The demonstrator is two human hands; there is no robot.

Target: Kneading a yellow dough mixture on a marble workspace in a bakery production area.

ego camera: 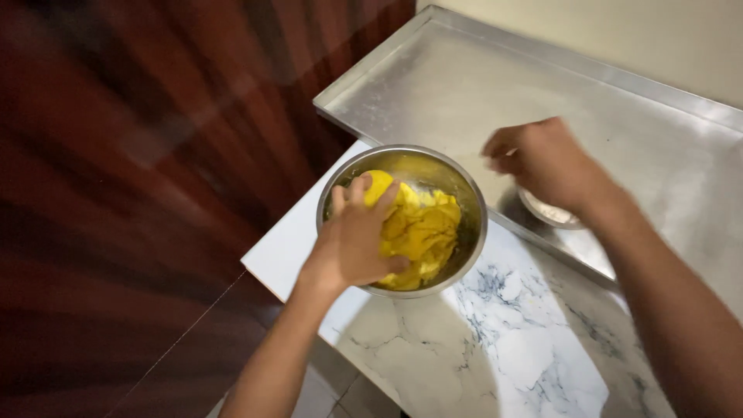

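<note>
The left hand (357, 236) reaches into the round, shiny steel mixing bowl (333, 193) and lies on top of the soft, lumpy yellow dough (422, 228). Its fingers are spread and curved over the mass, the fingertips pressed into the upper left part of it and the thumb dug in near the lower edge, so the hand is gripping the dough rather than lying flat. Most of the dough shows to the right of that hand, filling the bowl's bottom and touching its far wall.

The bowl sits on a white marble-patterned counter with grey veins (526, 340), under the left hand and just beside the raised edge of a flat, dull stainless-steel worktop (464, 85).

The right hand (542, 162) hangs above that steel surface, to the right of the bowl and clear of the dough. It is blurred; the fingers look loosely curled inward, and whether they pinch anything I cannot tell. Directly beneath its wrist is a small round metal dish holding something pale (551, 210), partly hidden by the hand.

To the left of the left forearm runs a dark reddish wooden panel (139, 193).
</note>
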